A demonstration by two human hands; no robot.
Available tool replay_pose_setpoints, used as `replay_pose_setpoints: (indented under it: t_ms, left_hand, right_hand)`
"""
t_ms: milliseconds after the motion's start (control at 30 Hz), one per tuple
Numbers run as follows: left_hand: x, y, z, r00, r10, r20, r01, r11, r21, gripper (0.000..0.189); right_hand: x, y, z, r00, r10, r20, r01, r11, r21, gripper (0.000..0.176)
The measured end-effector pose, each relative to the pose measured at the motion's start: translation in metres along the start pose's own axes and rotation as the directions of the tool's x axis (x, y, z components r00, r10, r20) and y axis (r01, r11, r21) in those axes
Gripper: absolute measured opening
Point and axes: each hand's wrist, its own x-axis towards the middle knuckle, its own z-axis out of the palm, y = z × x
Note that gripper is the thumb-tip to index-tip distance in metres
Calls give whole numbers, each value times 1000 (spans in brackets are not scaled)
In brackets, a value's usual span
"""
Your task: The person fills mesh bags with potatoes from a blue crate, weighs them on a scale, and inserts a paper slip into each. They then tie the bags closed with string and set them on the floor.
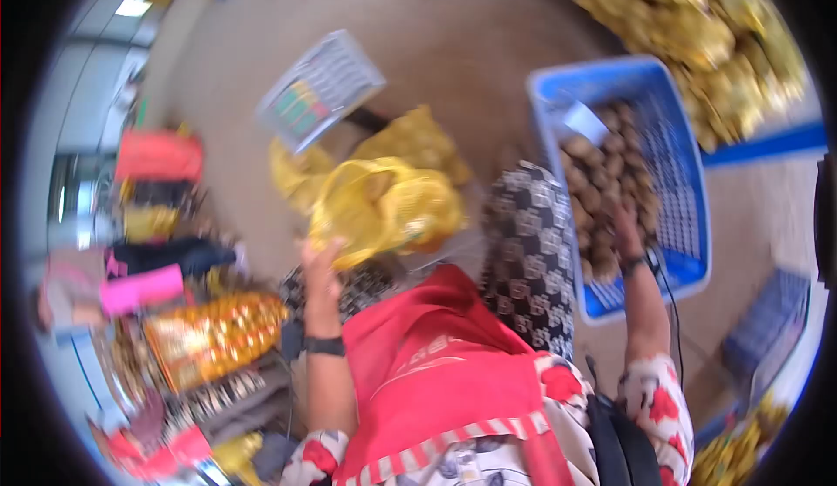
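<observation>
- Soft light is filling the floor (235, 59).
- A white light (133, 3) is glaring beyond the floor's left edge.
- Highlights are glinting on the orange package (218, 338).
- Shadows are darkening gaps between potatoes (614, 162) near the left edge of the crate (593, 67).
- The grey panel (336, 72) is blurring.
- Lens distortion is bending outlines toward black corners.

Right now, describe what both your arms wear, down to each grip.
The left sleeve and right sleeve are short and pale, printed with red flowers. A dark band circles each wrist, left and right. A thin dark cable runs beside the right forearm. The left grip shows no glove.
</observation>
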Motion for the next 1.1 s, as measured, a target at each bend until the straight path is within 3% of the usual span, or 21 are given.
replay_pose_setpoints:
  t_ms: [33, 100, 133, 200, 233, 300, 367, 433, 467, 500, 567, 633, 667, 733, 767, 900, 967, 1100]
  left_hand:
    - [-3, 4, 4, 999, -21, 24, 21, 1000, -5, 41]
    - [-11, 12, 15, 997, 17, 74, -11, 997, -73, 41]
    - [-12, 7, 14, 999, 22, 43, -17, 995, -103, 41]
    - [-10, -3, 9, 989, 40, 143, -14, 985, -174, 43]
    - [-11, -4, 9, 990, 48, 129, -21, 980, -199, 43]
    - [-12, -1, 10, 981, 59, 182, -8, 963, -269, 46]
    - [-13, -6, 9, 979, 92, 181, -28, 944, -330, 46]
    - [-15, -4, 8, 963, 80, 257, 10, 944, -330, 46]
    - [-12, -11, 4, 965, 40, 258, 18, 975, -220, 44]
    - [-12, -9, 4, 966, 68, 249, -5, 969, -248, 44]
    - [-15, -5, 3, 964, 115, 240, -4, 908, -419, 43]
    - [-16, -3, -5, 964, 126, 233, -6, 889, -458, 44]
    - [-17, -2, -8, 964, 113, 239, 16, 876, -481, 45]
    - [-22, 10, -9, 965, 111, 239, 26, 861, -507, 42]
    - [-20, 12, -9, 965, 116, 236, 22, 858, -514, 42]
    - [-19, 10, -6, 969, 30, 247, 55, 942, -332, 37]
    - [-10, -8, 1, 978, 183, 97, -170, 977, -128, 37]
    - [-7, -18, 8, 958, 280, -66, -286, 948, -140, 39]
  right_hand:
    - [-24, -109, 62, 976, 186, -113, -206, 958, -199, 57]
    - [-28, -157, 93, 992, 79, 100, -87, 993, 81, 62]
    - [-40, -201, 128, 981, -50, 186, 33, 995, 94, 62]
    - [-77, -286, 209, 892, -285, 350, 277, 958, 74, 63]
    - [-93, -318, 243, 815, -379, 437, 404, 914, 40, 64]
    - [-122, -357, 303, 629, -329, 705, 458, 889, 5, 66]
    - [-134, -360, 364, 355, -324, 877, 679, 734, -4, 68]
    - [-146, -344, 421, 186, -194, 963, 852, 520, -59, 59]
    - [-155, -331, 445, 214, -14, 977, 917, 349, -196, 53]
    - [-160, -318, 466, 271, 147, 951, 947, 140, -291, 48]
    - [-163, -282, 492, 339, 318, 885, 936, -19, -351, 42]
    - [-156, -250, 501, 261, 500, 826, 964, -95, -247, 45]
    - [-149, -232, 496, 259, 504, 824, 965, -109, -237, 45]
    - [-138, -211, 483, 57, 424, 904, 998, 6, -66, 39]
    - [-137, -207, 484, 57, 427, 903, 998, -1, -62, 39]
    - [-151, -211, 486, 174, 445, 878, 982, -15, -188, 33]
    - [-155, -216, 485, 234, 446, 864, 968, -21, -251, 31]
    - [-155, -232, 480, 264, 326, 908, 964, -57, -260, 24]
